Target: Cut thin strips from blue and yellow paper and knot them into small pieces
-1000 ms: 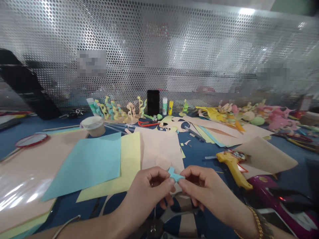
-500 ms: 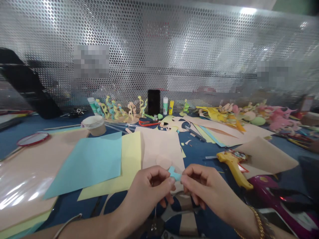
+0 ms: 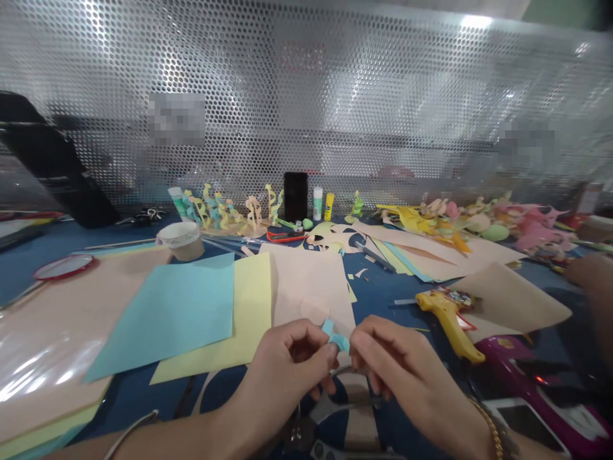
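A small light-blue paper piece (image 3: 339, 341), now curled at its right side, is pinched between the thumb and fingers of my left hand (image 3: 299, 358). My right hand (image 3: 385, 358) has thumb and fingers pressed together at the curled right end of that piece. Just behind the fingers lies a round pale pink paper disc (image 3: 315, 310) on a pale pink sheet (image 3: 306, 275). Below my hands, scissors (image 3: 330, 409) are partly hidden by them.
Blue sheet (image 3: 167, 313) and yellow sheet (image 3: 256, 300) lie left, near a tub (image 3: 184, 241). Yellow glue gun (image 3: 450, 322) and magenta tool (image 3: 517, 358) lie right. Curled paper figures (image 3: 220, 211) and a phone (image 3: 295, 196) stand behind. Another person's hand (image 3: 591, 278) shows at the right edge.
The blue piece's right arm has gone from flat to curled, and my right fingers have shifted slightly. Another person's hand has come further in at the right edge.
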